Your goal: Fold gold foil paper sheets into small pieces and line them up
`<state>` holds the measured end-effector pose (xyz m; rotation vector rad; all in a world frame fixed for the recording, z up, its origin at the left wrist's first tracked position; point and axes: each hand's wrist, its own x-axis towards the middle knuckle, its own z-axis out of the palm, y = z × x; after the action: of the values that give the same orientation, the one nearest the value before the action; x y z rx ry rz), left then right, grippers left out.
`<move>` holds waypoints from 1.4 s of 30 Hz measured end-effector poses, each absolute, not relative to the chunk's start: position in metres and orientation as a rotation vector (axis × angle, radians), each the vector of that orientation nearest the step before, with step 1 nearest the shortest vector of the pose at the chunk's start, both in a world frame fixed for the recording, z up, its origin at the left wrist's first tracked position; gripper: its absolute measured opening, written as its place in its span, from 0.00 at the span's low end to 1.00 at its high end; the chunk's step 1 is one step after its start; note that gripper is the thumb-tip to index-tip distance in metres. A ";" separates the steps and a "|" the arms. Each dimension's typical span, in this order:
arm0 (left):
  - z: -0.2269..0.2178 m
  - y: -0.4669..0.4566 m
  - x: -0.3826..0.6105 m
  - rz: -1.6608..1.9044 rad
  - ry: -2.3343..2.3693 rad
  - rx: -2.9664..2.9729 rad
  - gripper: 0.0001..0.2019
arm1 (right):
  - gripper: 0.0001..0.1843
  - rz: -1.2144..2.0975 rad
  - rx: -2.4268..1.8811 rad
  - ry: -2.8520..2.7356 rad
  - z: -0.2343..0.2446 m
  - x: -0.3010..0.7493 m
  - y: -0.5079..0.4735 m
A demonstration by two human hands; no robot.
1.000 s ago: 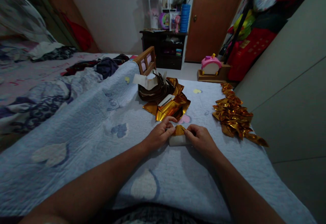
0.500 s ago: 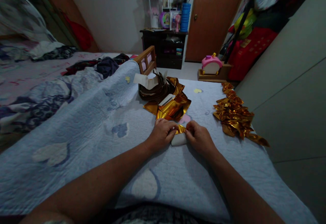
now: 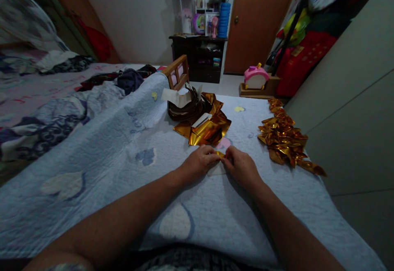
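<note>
Between my two hands is a small sheet of gold foil paper (image 3: 220, 154), its gold part showing at the fingertips and a pale part lying below. My left hand (image 3: 200, 162) pinches its left side, and my right hand (image 3: 241, 165) pinches the right side. The fingers hide most of the sheet. Just beyond them lies a loose pile of gold foil paper (image 3: 212, 129) against a curled stack of dark-edged sheets (image 3: 187, 109). To the right, several folded gold foil pieces (image 3: 283, 137) form a long heap.
A light blue quilt (image 3: 123, 205) with heart patterns covers the bed under my hands. Clothes (image 3: 129, 81) lie to the left, near a wooden bed rail (image 3: 177, 74). A pale cabinet side (image 3: 353, 111) borders the right. Behind stand a dark shelf unit (image 3: 197, 57) and a pink toy (image 3: 256, 76).
My left hand has shifted slightly right, closer to my right hand. Less of the gold and pale surface of the paper shows between them. The piles have not moved.
</note>
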<state>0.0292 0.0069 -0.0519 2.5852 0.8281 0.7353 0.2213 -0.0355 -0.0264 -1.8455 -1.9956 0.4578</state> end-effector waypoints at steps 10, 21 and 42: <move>-0.048 0.007 0.027 0.701 0.739 2.629 0.13 | 0.04 0.339 -1.632 -2.179 -0.021 0.233 -0.045; -0.045 0.005 0.026 0.643 0.729 2.656 0.15 | 0.09 0.428 -1.694 -2.221 -0.016 0.239 -0.047; -0.064 0.016 0.025 0.687 0.730 2.496 0.14 | 0.15 0.501 -1.568 -2.306 -0.015 0.237 -0.045</move>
<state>0.0254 0.0157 -0.0641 2.4964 0.7302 0.6868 0.2369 -0.0448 -0.0151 -1.5678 -2.3058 0.5006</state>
